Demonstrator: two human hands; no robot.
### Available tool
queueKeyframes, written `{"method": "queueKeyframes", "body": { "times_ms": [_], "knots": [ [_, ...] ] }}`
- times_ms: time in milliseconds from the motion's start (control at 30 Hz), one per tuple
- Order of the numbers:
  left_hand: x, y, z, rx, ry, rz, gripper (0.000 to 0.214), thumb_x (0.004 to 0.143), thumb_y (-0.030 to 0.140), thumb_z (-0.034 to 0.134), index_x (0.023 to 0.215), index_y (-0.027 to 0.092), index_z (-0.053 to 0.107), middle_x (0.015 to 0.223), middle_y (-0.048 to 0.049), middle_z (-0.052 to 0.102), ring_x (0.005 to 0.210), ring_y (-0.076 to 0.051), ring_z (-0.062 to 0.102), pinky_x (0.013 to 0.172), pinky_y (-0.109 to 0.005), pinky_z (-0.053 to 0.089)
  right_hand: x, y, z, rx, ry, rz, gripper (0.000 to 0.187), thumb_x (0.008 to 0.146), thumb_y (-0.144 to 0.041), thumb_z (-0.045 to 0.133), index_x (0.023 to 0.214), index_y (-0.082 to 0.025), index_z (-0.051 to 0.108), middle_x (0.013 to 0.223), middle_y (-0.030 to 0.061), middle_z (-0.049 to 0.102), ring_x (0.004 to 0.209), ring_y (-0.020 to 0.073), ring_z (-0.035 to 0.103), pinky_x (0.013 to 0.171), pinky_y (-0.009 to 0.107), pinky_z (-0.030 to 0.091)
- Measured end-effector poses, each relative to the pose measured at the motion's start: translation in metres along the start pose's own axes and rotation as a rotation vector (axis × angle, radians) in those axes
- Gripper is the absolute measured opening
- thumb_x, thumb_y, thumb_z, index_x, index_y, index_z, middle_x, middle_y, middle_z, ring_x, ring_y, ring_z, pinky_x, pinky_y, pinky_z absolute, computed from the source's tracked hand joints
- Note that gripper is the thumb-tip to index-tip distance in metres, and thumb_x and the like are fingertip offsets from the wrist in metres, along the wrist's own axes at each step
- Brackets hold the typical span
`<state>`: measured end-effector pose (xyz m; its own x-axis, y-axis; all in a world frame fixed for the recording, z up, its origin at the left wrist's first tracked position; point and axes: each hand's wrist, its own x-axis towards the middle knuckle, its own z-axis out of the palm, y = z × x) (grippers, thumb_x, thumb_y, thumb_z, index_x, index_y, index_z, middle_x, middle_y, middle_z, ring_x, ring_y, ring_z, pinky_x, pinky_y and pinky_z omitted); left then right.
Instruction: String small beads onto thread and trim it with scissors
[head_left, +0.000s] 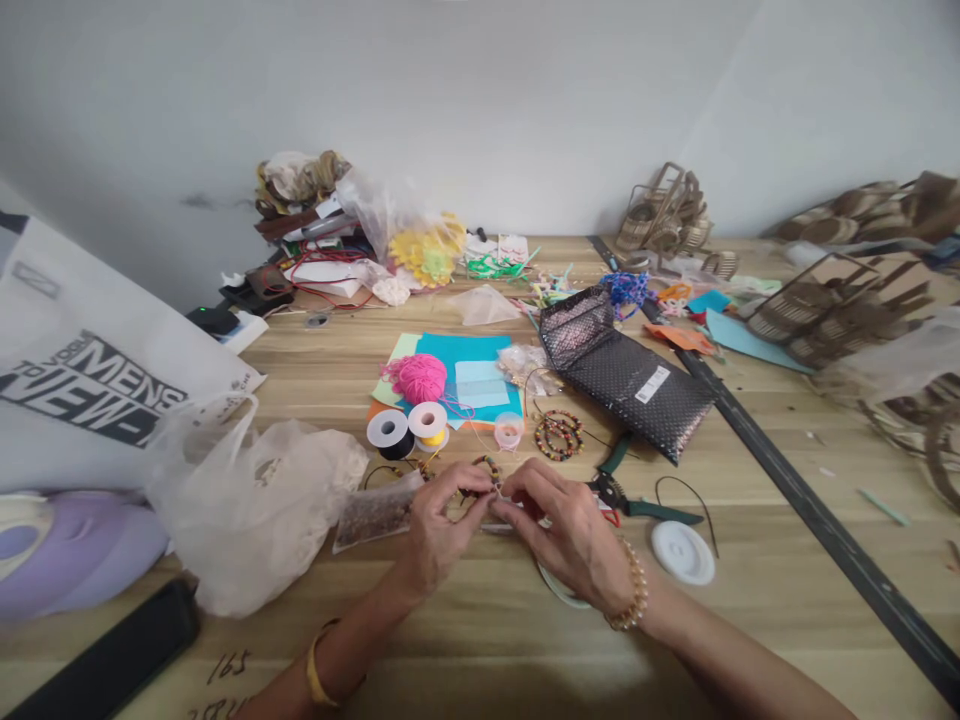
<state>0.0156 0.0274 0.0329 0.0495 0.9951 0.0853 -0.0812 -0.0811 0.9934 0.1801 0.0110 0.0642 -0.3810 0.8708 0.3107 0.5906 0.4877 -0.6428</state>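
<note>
My left hand [442, 530] is closed in a pinch at the table's middle, its fingertips at a small string of dark and coloured beads [491, 466]. Fingertip to fingertip with it, my right hand [555, 520] also pinches; what lies between its fingers is too small to make out. Under the left hand's side lies a clear packet of brown beads [375, 515]. Just beyond the hands rest beaded bracelets [559, 435] and a small clear tub [508, 431]. Pruning shears [615, 485] with dark green handles lie right of my right hand, partly hidden.
Thread spools [390, 433], pink yarn [421, 378] and coloured paper [487, 350] lie ahead. A black bubble mailer [630, 375] and a white spool [682, 552] are at right. At left are a plastic bag [247, 510], a phone [112, 650] and a printed bag [97, 360].
</note>
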Motion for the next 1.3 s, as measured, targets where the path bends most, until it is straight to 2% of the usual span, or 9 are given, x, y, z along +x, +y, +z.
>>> {"method": "queueKeyframes", "body": {
  "times_ms": [333, 533, 633, 733, 833, 1033, 1200, 1300],
  "knots": [
    [0.0001, -0.0023, 0.0007, -0.017, 0.002, 0.041, 0.007, 0.064, 0.015, 0.075, 0.065, 0.018, 0.068, 0.072, -0.0052, 0.068, 0.073, -0.018, 0.063, 0.073, -0.029, 0.048, 0.0052, 0.0079, 0.0017, 0.171, 0.000, 0.009, 0.012, 0.091, -0.017, 0.046, 0.080, -0.019, 0.050, 0.075, 0.0012, 0.055, 0.064, 0.0126, 0.052, 0.060, 0.024, 0.040],
    [0.0016, 0.0004, 0.0029, -0.050, -0.013, 0.134, 0.008, 0.066, 0.009, 0.069, 0.064, 0.016, 0.064, 0.070, -0.0034, 0.069, 0.071, -0.015, 0.065, 0.069, -0.024, 0.052, 0.0056, 0.0106, 0.0009, 0.249, -0.025, 0.031, 0.013, 0.090, -0.017, 0.048, 0.077, -0.018, 0.049, 0.072, 0.0010, 0.054, 0.064, 0.0127, 0.049, 0.060, 0.024, 0.038],
    [0.0016, 0.0030, 0.0013, -0.004, -0.016, 0.100, 0.008, 0.067, 0.009, 0.068, 0.066, 0.016, 0.064, 0.070, -0.0025, 0.069, 0.069, -0.014, 0.065, 0.067, -0.022, 0.053, 0.0060, 0.0104, -0.0001, 0.283, -0.049, 0.078, 0.013, 0.090, -0.019, 0.048, 0.077, -0.018, 0.049, 0.071, 0.0000, 0.052, 0.064, 0.0121, 0.047, 0.059, 0.024, 0.036],
    [0.0012, 0.0041, 0.0002, 0.055, -0.034, 0.046, 0.010, 0.069, 0.011, 0.067, 0.078, 0.016, 0.068, 0.075, -0.0032, 0.071, 0.071, -0.014, 0.066, 0.068, -0.023, 0.053, 0.0063, 0.0096, -0.0006, 0.340, -0.070, 0.141, 0.014, 0.091, -0.021, 0.048, 0.078, -0.017, 0.051, 0.070, -0.0008, 0.052, 0.063, 0.0112, 0.045, 0.058, 0.023, 0.035],
    [0.0007, 0.0029, 0.0002, 0.076, -0.076, 0.056, 0.010, 0.072, 0.012, 0.065, 0.080, 0.016, 0.070, 0.080, -0.0047, 0.072, 0.076, -0.015, 0.066, 0.071, -0.024, 0.053, 0.0060, 0.0095, -0.0001, 0.405, -0.087, 0.193, 0.016, 0.092, -0.024, 0.048, 0.079, -0.016, 0.052, 0.068, -0.0013, 0.052, 0.062, 0.0105, 0.044, 0.056, 0.022, 0.035],
    [0.0001, -0.0031, 0.0011, 0.110, -0.086, 0.193, 0.008, 0.073, 0.010, 0.065, 0.077, 0.016, 0.069, 0.076, -0.0046, 0.069, 0.075, -0.015, 0.065, 0.070, -0.024, 0.052, 0.0049, 0.0096, 0.0014, 0.428, -0.089, 0.230, 0.018, 0.092, -0.028, 0.049, 0.079, -0.015, 0.054, 0.067, -0.0010, 0.052, 0.062, 0.0108, 0.045, 0.056, 0.022, 0.035],
    [-0.0004, -0.0053, 0.0006, 0.272, -0.088, 0.372, 0.011, 0.075, 0.007, 0.063, 0.078, 0.016, 0.067, 0.077, -0.0042, 0.068, 0.074, -0.014, 0.063, 0.069, -0.023, 0.049, 0.0061, 0.0087, 0.0009, 0.387, -0.056, 0.171, 0.015, 0.091, -0.023, 0.049, 0.078, -0.016, 0.053, 0.069, -0.0013, 0.052, 0.063, 0.0106, 0.045, 0.058, 0.022, 0.036],
    [-0.0018, -0.0057, 0.0000, 0.309, -0.107, 0.401, 0.011, 0.076, 0.006, 0.061, 0.078, 0.016, 0.065, 0.077, -0.0039, 0.067, 0.073, -0.013, 0.062, 0.068, -0.023, 0.048, 0.0064, 0.0096, 0.0005, 0.381, -0.052, 0.137, 0.015, 0.091, -0.021, 0.049, 0.077, -0.016, 0.052, 0.068, -0.0019, 0.050, 0.062, 0.0103, 0.044, 0.058, 0.022, 0.035]
  ]
}}
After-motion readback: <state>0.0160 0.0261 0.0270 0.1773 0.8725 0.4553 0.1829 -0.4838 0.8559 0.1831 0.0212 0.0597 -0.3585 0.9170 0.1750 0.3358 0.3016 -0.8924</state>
